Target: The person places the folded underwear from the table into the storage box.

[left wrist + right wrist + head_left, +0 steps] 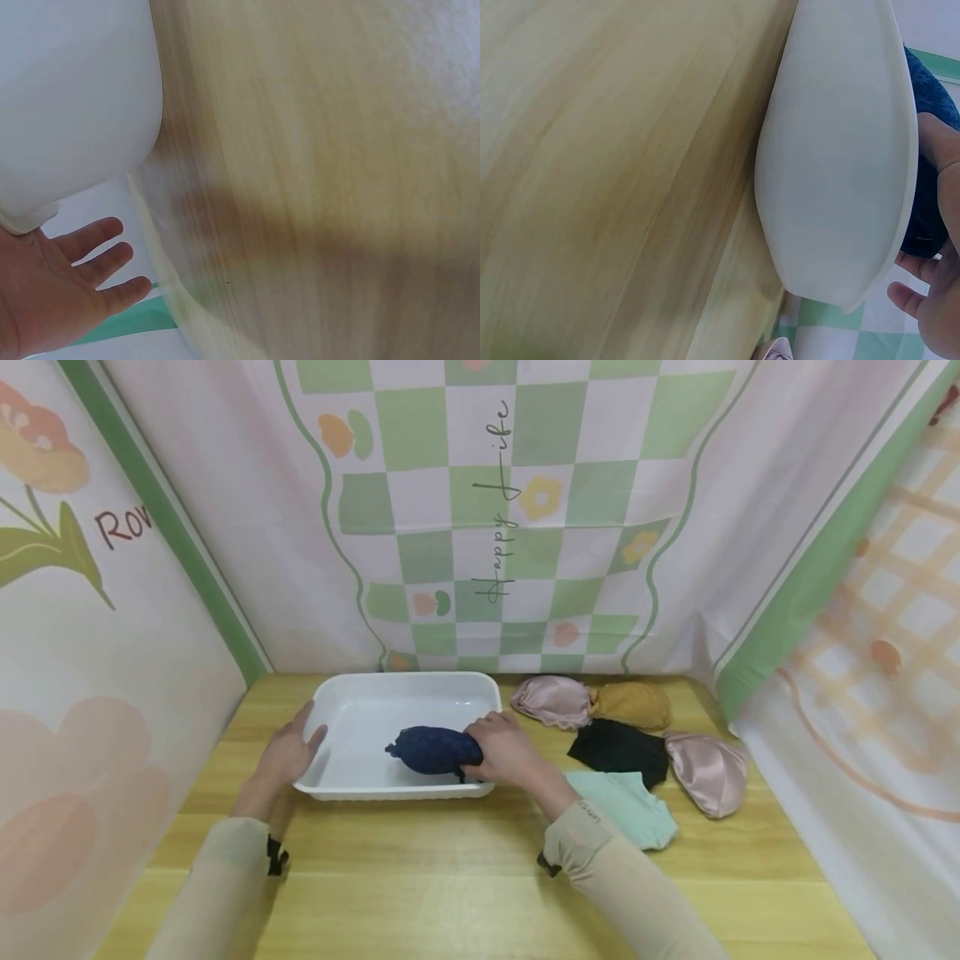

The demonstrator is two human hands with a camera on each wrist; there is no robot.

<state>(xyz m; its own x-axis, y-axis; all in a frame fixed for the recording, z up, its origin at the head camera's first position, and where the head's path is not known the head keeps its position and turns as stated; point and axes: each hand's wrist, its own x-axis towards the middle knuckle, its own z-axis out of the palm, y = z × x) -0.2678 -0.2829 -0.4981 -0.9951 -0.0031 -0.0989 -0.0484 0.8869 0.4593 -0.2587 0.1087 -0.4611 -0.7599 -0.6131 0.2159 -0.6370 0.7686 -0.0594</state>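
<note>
A white rectangular tray (352,743) sits on the table, and over its right part is a bunched navy lacy undergarment (435,750). My right hand (501,747) grips the right end of this undergarment, thumb on the near side, above the tray's right rim. In the right wrist view the undergarment (928,217) shows behind the tray's wall (840,157), between thumb and fingers. At the tray's left rim is my left hand (288,752), its thumb towards the inside. The left wrist view shows that hand (56,292) with fingers spread and nearly straight beside the tray's corner.
Right of the tray lie several folded garments: a pink satin one (552,700), a mustard one (633,704), a black one (621,752), another pink satin one (708,774) and a mint green one (626,810). Patterned curtains (420,502) hang behind and beside the wooden table (405,877).
</note>
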